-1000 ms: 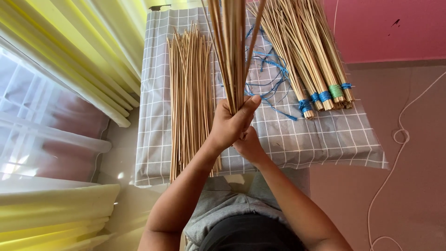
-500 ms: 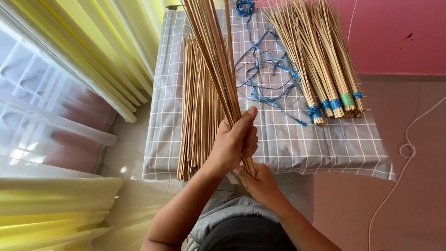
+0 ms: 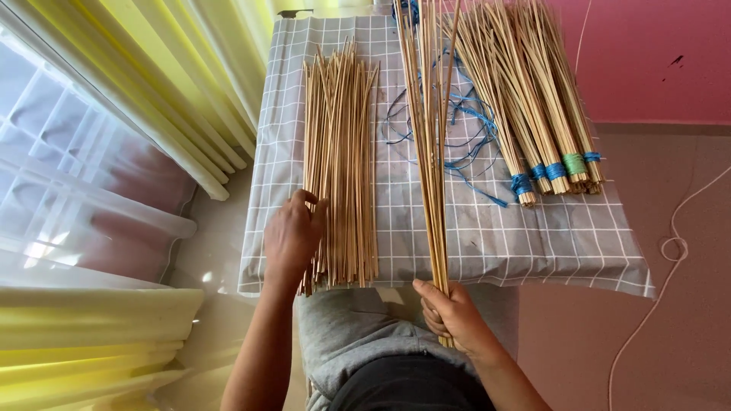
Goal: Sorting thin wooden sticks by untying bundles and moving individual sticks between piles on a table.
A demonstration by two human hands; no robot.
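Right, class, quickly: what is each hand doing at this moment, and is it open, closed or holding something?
Left hand: open, fingers resting on the loose pile of sticks.
Right hand: closed, holding a thin bunch of sticks by its lower end.

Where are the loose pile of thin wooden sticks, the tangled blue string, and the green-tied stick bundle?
loose pile of thin wooden sticks (image 3: 344,160), head view, mid-pile
tangled blue string (image 3: 466,152), head view, strand loop
green-tied stick bundle (image 3: 574,164), head view, green binding
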